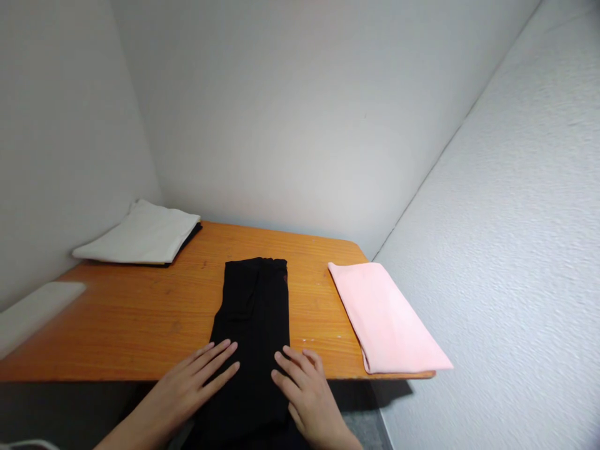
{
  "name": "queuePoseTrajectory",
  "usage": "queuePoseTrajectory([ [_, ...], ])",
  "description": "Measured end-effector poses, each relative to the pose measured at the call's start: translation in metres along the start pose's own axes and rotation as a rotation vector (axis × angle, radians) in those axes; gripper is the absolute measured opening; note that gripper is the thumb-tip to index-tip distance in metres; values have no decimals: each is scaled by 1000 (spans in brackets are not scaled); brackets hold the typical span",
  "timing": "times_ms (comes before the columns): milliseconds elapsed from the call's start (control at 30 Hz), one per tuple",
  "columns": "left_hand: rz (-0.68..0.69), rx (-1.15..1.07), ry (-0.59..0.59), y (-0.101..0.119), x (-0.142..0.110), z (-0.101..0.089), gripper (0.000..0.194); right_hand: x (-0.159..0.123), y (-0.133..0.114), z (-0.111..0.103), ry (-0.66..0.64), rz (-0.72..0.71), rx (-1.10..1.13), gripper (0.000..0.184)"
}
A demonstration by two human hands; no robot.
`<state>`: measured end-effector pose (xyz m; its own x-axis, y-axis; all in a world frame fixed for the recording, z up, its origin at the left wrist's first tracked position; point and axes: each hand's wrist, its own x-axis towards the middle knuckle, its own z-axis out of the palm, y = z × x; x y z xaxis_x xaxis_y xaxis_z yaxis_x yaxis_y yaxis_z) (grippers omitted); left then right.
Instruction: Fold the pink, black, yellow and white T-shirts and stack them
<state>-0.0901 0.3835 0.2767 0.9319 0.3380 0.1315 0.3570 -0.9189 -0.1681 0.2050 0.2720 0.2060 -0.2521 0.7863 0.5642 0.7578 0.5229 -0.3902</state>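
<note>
Black trousers (pixel 255 306), folded lengthwise, lie on the wooden table with the gathered waistband at the far end. Their lower part comes over the table's front edge toward me. My left hand (pixel 197 378) rests on the left side of the black cloth, palm down with its fingers stretched out. On the right side, my right hand (pixel 302 384) lies on the cloth's edge with its fingers spread and slightly bent. Neither hand grips the fabric. Where the trousers' lower end lies against my dark clothing, I cannot tell the two apart.
A folded pink cloth (pixel 387 319) lies at the table's right end, one corner past the edge. White folded cloth (pixel 140 234) tops a stack with black beneath, back left. A white flat object (pixel 37 312) sits at the left. Walls bound the wooden table (pixel 126 325).
</note>
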Motion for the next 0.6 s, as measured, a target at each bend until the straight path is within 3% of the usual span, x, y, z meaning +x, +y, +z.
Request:
queuePoseTrajectory([
  [67,-72,-156,88,4,-1,-2,47,7,-5,-5,75,77,178,35],
  [133,-283,-355,150,7,5,-10,28,19,-9,-10,153,244,321,26],
  [233,-662,-511,129,4,32,-26,37,44,-7,-13,235,516,317,32],
  [300,-819,-432,72,-4,54,-32,44,60,1,-7,261,637,165,38],
  [467,-994,-265,-54,-27,77,-21,57,75,16,25,286,785,-214,37],
  [600,-1040,-388,-38,-30,79,-10,57,72,10,34,169,801,-184,28],
])
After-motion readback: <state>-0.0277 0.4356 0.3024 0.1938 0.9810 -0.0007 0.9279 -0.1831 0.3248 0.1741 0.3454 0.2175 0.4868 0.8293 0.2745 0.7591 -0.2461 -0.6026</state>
